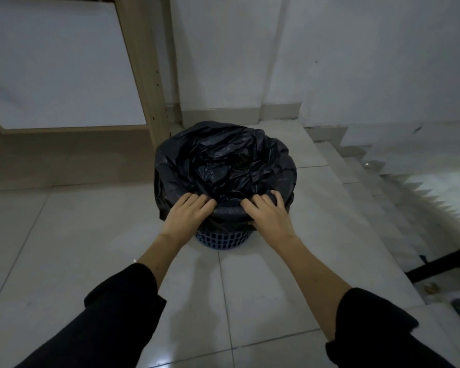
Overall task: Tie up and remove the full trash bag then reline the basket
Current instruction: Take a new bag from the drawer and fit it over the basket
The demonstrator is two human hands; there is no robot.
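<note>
I stand over a pale, glossy tiled floor [250,288]. A blue lattice basket [221,239] lined with a black trash bag [223,160] stands on it, near a wooden frame [149,75] and beside descending stairs [383,181].

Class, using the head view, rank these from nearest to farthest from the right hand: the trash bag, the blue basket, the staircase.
1. Trash bag: under the right hand at the near rim.
2. Blue basket: just below.
3. Staircase: far right.

No text, label, brand or number can be read anywhere in the view. The black trash bag [223,160] and the blue basket [221,239] bear no legible marking.
</note>
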